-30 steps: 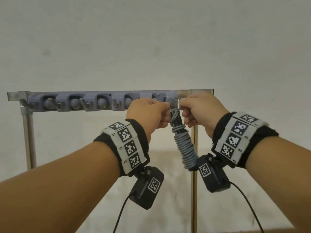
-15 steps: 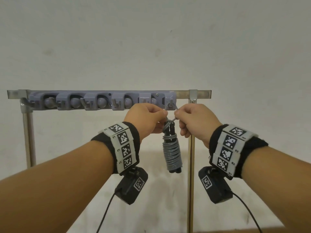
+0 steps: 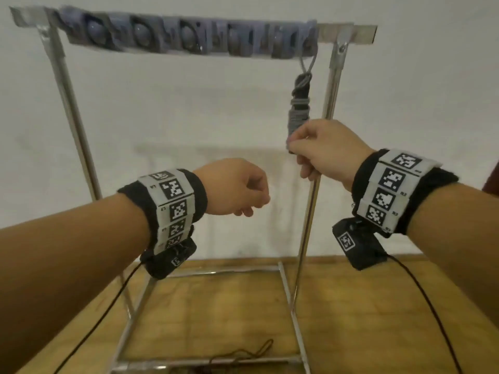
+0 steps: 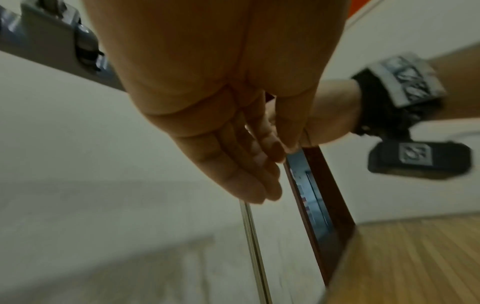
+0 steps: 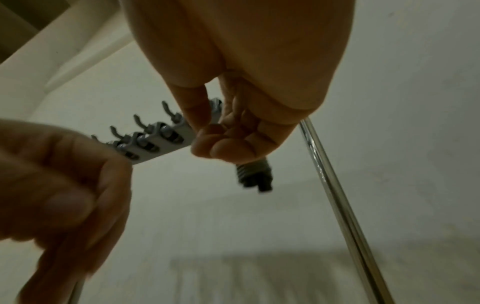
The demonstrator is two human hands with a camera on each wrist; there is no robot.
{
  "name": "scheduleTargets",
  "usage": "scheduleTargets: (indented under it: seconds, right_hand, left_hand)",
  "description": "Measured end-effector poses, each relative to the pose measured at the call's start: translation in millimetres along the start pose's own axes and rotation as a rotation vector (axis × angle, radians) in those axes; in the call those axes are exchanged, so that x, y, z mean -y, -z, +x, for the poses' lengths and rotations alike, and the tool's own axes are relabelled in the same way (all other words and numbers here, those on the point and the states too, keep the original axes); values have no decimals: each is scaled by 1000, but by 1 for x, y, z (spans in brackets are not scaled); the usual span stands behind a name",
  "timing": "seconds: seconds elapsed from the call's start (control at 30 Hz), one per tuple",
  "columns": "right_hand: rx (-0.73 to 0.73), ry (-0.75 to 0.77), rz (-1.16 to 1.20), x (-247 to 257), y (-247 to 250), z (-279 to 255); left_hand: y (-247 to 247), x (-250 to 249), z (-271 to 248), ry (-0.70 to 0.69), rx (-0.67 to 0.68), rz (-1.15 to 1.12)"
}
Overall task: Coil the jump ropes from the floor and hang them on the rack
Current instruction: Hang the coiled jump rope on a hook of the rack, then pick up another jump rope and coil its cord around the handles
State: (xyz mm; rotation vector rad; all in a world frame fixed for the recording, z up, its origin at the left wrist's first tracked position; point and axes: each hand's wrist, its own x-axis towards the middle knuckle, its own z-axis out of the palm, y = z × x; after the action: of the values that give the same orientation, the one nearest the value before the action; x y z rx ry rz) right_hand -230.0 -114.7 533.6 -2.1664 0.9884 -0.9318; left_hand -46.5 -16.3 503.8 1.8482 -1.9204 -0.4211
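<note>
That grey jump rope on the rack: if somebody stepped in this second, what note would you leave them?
Left hand: off the rope, fingers loosely curled, holding nothing.
Right hand: fingers pinch the lower end of the coiled grey rope.
Rope: its loop hangs from the rightmost hook of the grey hook strip on the metal rack.
Done: this rope is coiled and hung.
Left: let go with the right hand, then pick up the dark rope on the floor by the rack's base, coil it and hang it.

Open air left of the left hand beneath the hook rail, chrome upright just behind the right hand, coiled rope hanging above its fingers.
</note>
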Motion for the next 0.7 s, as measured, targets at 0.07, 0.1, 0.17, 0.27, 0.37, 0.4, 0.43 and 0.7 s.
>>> scheduleTargets:
  seconds: [0.07,0.1,0.17,0.27,0.37,0.4,0.43,0.7]
  right_hand:
    - [169,-20,-115,-15,-31,-21]
    - [262,-17,-201,-24,-48,-32]
    - [461,-6,-361,-45,-87,-55]
    - [766,-33,-498,-79,-146,-92]
    - [997,-87,-581,-114,-200,-128]
    - [1043,-91,-605,-126,-215,-139]
    - [1083,-104,-621,-138,-228,-150]
    - [1283,-249,-627,-220,-302,-203]
  left_hand:
    - [-37,23,-27,1,139,171]
    - [-57,35,-39,-3,209,253]
    - [-98,60,-63,-5,360,412]
    - [-157,96,-93,17,582,536]
    - [-208,133,-120,54,771,543]
    - [-224,145,-128,59,822,542]
    - [-238,156,-135,64,863,536]
    - [-332,229,-169,88,950,447]
